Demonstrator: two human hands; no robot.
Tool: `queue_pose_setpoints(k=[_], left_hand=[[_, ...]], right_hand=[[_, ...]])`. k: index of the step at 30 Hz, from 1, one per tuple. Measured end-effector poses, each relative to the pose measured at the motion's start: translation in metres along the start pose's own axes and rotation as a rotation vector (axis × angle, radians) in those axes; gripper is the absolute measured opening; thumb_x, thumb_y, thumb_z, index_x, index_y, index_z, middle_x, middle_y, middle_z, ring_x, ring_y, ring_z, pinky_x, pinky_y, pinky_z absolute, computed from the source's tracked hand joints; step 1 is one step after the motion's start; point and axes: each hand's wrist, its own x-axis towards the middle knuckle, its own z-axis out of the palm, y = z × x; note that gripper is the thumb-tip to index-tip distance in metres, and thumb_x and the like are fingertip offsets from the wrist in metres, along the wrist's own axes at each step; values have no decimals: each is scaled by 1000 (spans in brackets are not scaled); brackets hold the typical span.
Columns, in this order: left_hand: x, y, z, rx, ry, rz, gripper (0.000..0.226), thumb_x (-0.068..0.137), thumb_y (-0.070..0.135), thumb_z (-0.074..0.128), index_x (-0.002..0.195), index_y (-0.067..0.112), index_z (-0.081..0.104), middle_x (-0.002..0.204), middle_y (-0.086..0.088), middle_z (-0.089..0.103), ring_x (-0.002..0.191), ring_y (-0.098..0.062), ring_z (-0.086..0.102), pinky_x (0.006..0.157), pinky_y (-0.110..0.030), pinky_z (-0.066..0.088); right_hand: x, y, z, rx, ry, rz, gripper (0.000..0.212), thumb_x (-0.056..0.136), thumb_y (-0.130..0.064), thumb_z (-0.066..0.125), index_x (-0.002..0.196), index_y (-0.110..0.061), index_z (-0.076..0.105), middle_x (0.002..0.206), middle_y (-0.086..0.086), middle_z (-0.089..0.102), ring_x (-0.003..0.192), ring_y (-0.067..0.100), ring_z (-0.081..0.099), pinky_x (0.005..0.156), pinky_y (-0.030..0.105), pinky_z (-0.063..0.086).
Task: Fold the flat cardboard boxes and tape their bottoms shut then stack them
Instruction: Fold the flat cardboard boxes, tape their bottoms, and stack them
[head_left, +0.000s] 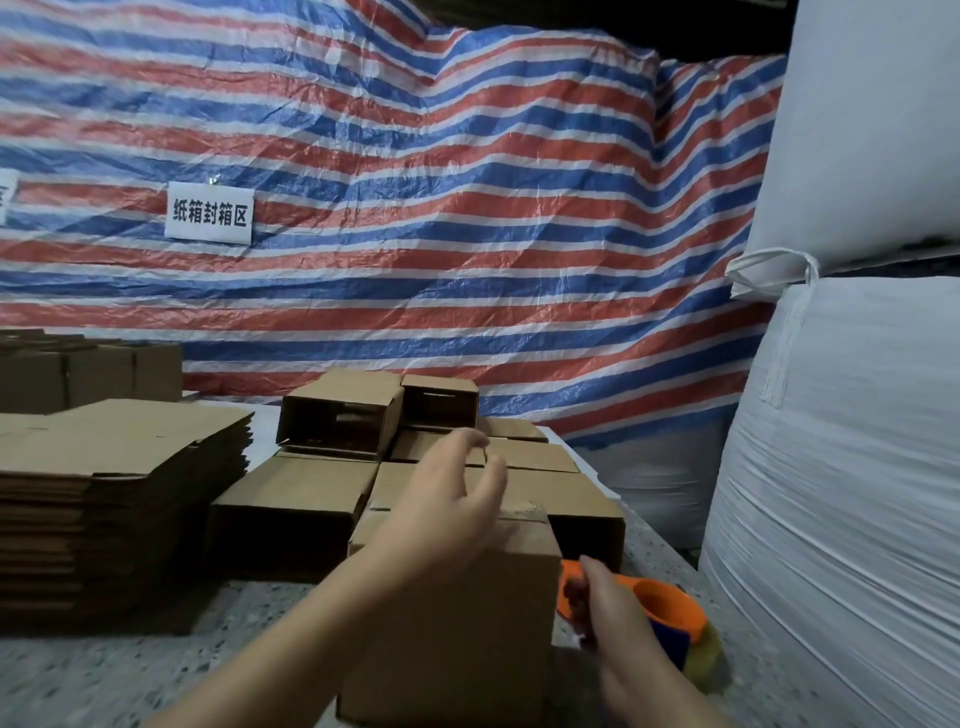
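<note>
Striped tarp (415, 182): fills the upper and middle frame as a backdrop; a white sign (210, 213) is stuck on at upper left.
White sacks (857, 415): bulky, stacked along the right edge.
Table (130, 675): speckled top across the bottom of the frame, carrying all the cardboard.
Flat box stack (119, 493): lower left, a thick pile of unfolded blanks. Judged heavy as a pile; single sheets light, stiff along the flutes, best lifted by an edge.
Folded boxes (415, 447): centre frame, several made up and piled in two layers, some open ends facing the camera.
Box in hand (457, 613): lower centre, upright on the table, just in front of the pile. Looks light and hollow; walls would dent if squeezed, so hold near corners and creases.
Left hand (447, 514): over the box's top edge, fingers loosely curled; whether they pinch a flap I cannot tell.
Right hand (618, 618): lower right, beside the box, fingers wrapped on the tape dispenser.
Tape dispenser (670, 608): orange, rigid, beside the box's right wall; the tape itself is not readable.
</note>
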Motion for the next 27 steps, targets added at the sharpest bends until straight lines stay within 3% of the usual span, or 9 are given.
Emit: queue_pose_setpoints(k=[6,9,12,15,18,20,23,25,27], left_hand=[[-48,-61,-39,-54,422,-196,47,99,52,37,135,24,47,115,14,51,102,-1,50,80,-21,42],[-74,-89,-24,-237,358,-562,52,100,53,25,127,16,52,108,2,58,98,-13,55,81,-33,45],[-76,-88,-8,-575,254,-825,32,107,32,30,107,12,55,109,-11,59,110,-30,53,102,-43,39],[-68,-85,-16,-424,255,-747,22,104,30,38,101,24,59,112,-8,62,107,-28,56,98,-47,45],[-61,-76,-40,-300,245,-681,20,101,29,42,99,27,62,100,1,62,90,-18,58,68,-34,47],[-59,-75,-46,-254,139,-717,19,102,33,45,97,26,62,97,0,63,89,-17,59,65,-32,43],[-66,-79,-42,-159,7,-796,25,102,36,47,93,19,63,97,-2,64,91,-16,59,74,-32,46],[-71,-85,-37,-176,-20,-875,34,102,40,45,94,12,61,96,-4,63,93,-21,61,83,-35,50],[-76,-85,-37,-254,12,-933,37,100,49,43,104,15,58,96,-2,60,92,-22,60,74,-35,51]], right_hand=[[-16,24,-9,-175,-141,-385,19,107,-41,38,108,-43,57,110,-23,61,100,-6,54,78,21,40],[-16,40,-6,-40,-289,-306,29,106,-19,46,121,-44,47,117,-25,50,105,-2,51,81,20,43],[-21,42,8,-42,-305,-259,33,104,-29,51,123,-53,40,108,-29,52,93,-9,50,70,15,39],[-27,21,11,-178,-134,-368,9,98,-54,50,106,-50,52,94,-32,59,86,-12,53,64,11,41],[-33,-11,8,-204,-70,-398,26,97,-57,50,90,-37,67,75,-22,72,77,-2,66,59,18,48],[-34,-20,8,-260,-96,-267,39,101,-54,46,90,-26,71,76,-11,74,77,7,66,61,23,46],[-30,-6,12,-343,-151,-66,42,102,-55,45,112,-20,68,115,0,70,92,14,60,82,33,44],[-28,11,10,-297,-154,5,55,102,-57,44,139,-18,54,145,7,54,121,23,55,103,38,39],[-30,25,4,-200,-172,-14,66,103,-56,42,151,-11,41,154,12,43,140,29,41,115,39,30]])
